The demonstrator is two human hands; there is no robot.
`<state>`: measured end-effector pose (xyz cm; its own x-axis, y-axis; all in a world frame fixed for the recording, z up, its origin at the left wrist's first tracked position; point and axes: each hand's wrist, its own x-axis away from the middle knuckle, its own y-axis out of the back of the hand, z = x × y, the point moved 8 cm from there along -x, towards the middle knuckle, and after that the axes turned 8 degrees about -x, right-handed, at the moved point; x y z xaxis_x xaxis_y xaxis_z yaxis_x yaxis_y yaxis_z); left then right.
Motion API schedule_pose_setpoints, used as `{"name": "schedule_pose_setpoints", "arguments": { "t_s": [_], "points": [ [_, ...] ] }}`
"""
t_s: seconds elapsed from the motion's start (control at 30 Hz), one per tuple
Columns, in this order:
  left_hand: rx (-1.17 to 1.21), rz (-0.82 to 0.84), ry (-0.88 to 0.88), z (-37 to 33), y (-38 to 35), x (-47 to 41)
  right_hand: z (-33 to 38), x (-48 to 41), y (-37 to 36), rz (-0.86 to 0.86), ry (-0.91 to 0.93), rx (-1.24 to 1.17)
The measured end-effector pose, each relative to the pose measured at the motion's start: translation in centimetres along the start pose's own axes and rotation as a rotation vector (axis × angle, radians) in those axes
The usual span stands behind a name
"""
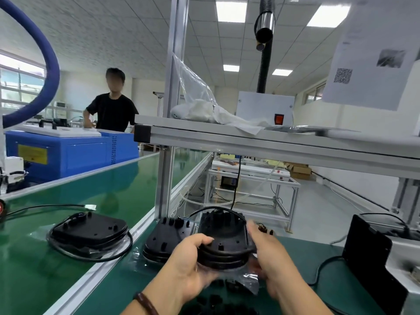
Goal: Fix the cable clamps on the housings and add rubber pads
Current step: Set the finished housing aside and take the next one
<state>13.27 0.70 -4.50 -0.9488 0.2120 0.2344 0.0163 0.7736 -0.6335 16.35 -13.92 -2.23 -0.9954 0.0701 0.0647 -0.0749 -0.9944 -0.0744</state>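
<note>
Both hands hold one housing (223, 235) just above the near bench, its long axis running near to far. The left hand (188, 260) curls round its left rim, and the right hand (270, 253), blurred, grips its right rim. Small black parts (212, 300) lie below, between the wrists.

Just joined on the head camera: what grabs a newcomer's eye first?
The black housing at bottom centre, gripped between the left hand and right hand. A second housing sits just left of it on the bench; a third housing, cable looped round it, lies on the green belt further left. At rear left, a person in black stands behind a blue machine.
</note>
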Motion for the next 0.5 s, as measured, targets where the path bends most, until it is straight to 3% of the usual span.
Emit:
{"name": "schedule_pose_setpoints", "arguments": {
  "t_s": [0.13,0.33,0.5],
  "points": [
    [-0.073,-0.022,0.025,1.0,0.5,0.8,-1.0,-0.7,-0.5,0.024,-0.068,-0.15],
    [-0.351,-0.046,0.036,-0.1,3.3,3.0,0.4,-2.2,1.4,-0.051,0.005,-0.039],
    [-0.326,-0.165,-0.166,-2.8,4.9,4.3,0.2,-3.7,2.9,-0.126,-0.053,-0.131]
  ]
}}
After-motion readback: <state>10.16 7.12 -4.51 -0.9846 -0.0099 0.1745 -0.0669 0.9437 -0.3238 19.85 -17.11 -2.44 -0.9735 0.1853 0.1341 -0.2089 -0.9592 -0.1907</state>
